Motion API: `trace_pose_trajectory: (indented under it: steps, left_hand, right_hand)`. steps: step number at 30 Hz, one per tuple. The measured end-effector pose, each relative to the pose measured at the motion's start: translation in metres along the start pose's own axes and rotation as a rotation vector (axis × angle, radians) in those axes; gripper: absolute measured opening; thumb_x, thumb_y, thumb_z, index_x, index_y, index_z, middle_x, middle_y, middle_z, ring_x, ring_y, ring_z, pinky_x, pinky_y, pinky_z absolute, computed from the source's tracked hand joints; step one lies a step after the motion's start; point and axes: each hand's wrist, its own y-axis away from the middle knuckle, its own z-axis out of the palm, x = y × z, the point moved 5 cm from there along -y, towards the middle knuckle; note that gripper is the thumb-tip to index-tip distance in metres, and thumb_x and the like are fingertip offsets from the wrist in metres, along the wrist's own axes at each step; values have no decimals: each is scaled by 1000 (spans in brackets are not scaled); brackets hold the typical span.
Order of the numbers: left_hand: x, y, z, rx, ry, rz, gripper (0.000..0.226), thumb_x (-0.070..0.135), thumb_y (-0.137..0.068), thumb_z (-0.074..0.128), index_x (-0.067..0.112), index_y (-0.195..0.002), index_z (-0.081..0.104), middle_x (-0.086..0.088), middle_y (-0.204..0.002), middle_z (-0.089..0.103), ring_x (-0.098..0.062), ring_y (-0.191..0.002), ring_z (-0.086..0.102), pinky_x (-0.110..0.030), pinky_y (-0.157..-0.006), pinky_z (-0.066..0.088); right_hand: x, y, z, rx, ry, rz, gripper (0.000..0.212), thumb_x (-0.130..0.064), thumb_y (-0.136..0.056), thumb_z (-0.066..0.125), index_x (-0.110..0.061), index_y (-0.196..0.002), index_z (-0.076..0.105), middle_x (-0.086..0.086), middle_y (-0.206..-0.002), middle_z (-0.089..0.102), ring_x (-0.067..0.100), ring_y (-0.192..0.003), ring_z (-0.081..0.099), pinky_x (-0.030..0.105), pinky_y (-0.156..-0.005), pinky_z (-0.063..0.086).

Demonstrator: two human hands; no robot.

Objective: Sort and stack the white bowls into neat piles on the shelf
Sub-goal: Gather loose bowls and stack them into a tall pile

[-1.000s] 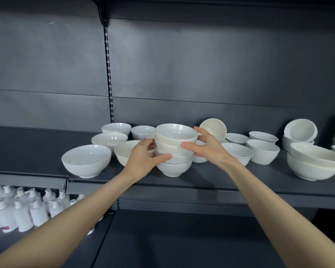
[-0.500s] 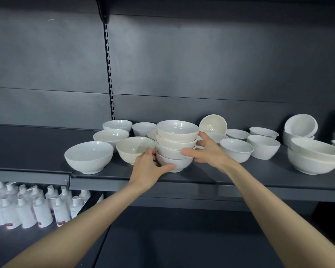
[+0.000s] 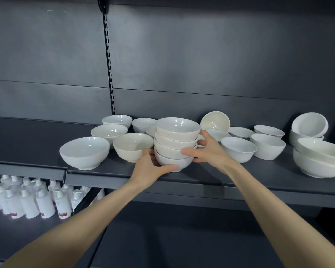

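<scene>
Grasped from both sides, the stack of four white bowls [image 3: 177,141] is set on the dark shelf [image 3: 211,177], near its front edge. The bottom bowl is gripped by the left hand [image 3: 150,168], with the thumb curled under its front. The stack's right side is gripped by the right hand [image 3: 210,151]. A cream bowl [image 3: 132,147] is located just left of the stack, and a tilted bowl [image 3: 215,120] behind it to the right.
</scene>
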Motion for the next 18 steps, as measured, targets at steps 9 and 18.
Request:
trace_pose_trajectory:
  steps: [9, 18]
  left_hand:
    - [5, 2, 8, -25, 38, 66, 58, 15, -64, 88, 27, -107, 51, 17, -104, 62, -1, -97, 62, -12, -76, 52]
    - [31, 16, 1, 37, -31, 56, 84, 53, -42, 84, 17, -113, 57, 6, -108, 69, -13, -100, 66, -38, -89, 55]
  right_hand:
    - [0, -1, -6, -12, -10, -34, 76, -15, -70, 84, -28, -134, 46, 0, -120, 63, 12, -102, 65, 38, -84, 58]
    - [-27, 13, -20, -36, 0, -84, 74, -15, -68, 85, -24, -131, 49, 3, -117, 65, 18, -102, 66, 39, -79, 60]
